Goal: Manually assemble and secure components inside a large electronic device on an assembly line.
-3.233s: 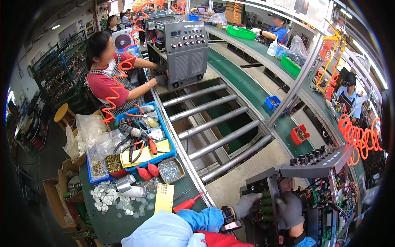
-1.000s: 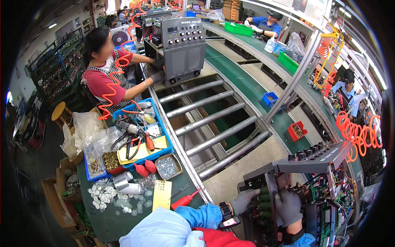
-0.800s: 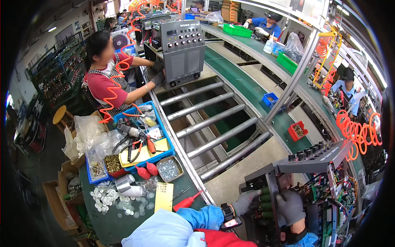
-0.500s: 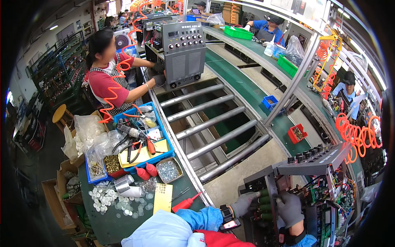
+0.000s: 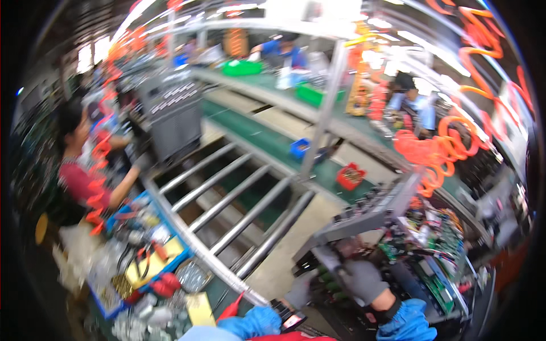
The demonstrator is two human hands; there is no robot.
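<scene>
Both my hands wear grey gloves and are at the open metal housing of a grey machine (image 5: 364, 213), its row of knobs along the tilted front panel. Several green cylindrical parts (image 5: 327, 281) sit inside, between my hands. My left hand (image 5: 300, 290) is at the near left side of the housing, beside these parts. My right hand (image 5: 367, 281) reaches over the housing just right of them. Motion blur smears the fingers of both hands, and whatever they may grip is hidden. Circuit boards with wiring (image 5: 441, 233) fill the machine's right side.
Metal rollers (image 5: 236, 196) run to the left of the machine. A blue tray (image 5: 179, 258) with pliers and a red squeeze bottle (image 5: 230, 310) lie left. Red (image 5: 351, 177) and blue bins (image 5: 300, 148) stand beyond. A co-worker (image 5: 85, 165) handles another grey machine (image 5: 170, 116). Orange coiled hoses (image 5: 443, 142) hang right.
My view has swung to the right and blurred, so the scene sits further left. My hands remain at the green parts; the right hand looks more bent over the housing.
</scene>
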